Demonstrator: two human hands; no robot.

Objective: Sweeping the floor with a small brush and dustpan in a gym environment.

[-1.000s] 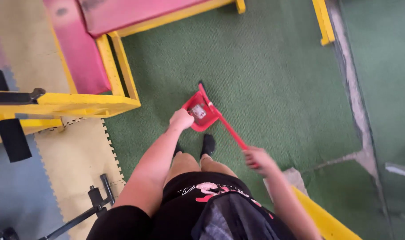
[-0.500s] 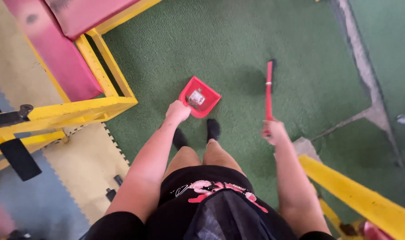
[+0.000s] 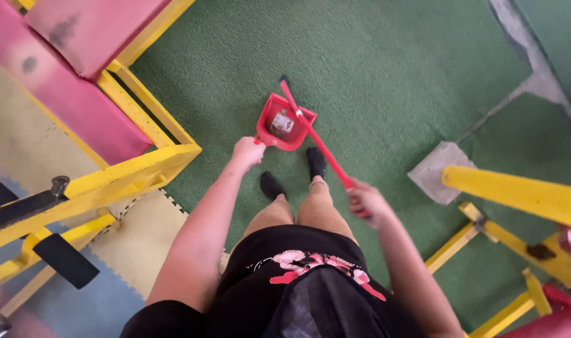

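My left hand (image 3: pixel 248 151) grips the handle of a red dustpan (image 3: pixel 283 122) held low over the green carpet (image 3: pixel 385 81), just ahead of my feet in black socks (image 3: pixel 317 161). A small pale scrap of litter (image 3: pixel 282 123) lies in the pan. My right hand (image 3: pixel 365 201) is closed on the lower end of a red-handled brush (image 3: pixel 315 139), whose stick slants up and left so that its dark tip reaches the pan's far edge.
A yellow metal frame with pink pads (image 3: pixel 85 69) stands to the left, over tan and blue foam mats (image 3: pixel 141 228). More yellow frame bars (image 3: pixel 517 195) lie at the right, beside a grey concrete patch (image 3: pixel 437 170).
The brush has swung from pointing up at the right, clear of the pan, back across to the dustpan's mouth. The view has shifted, bringing the right-hand yellow frame further in.
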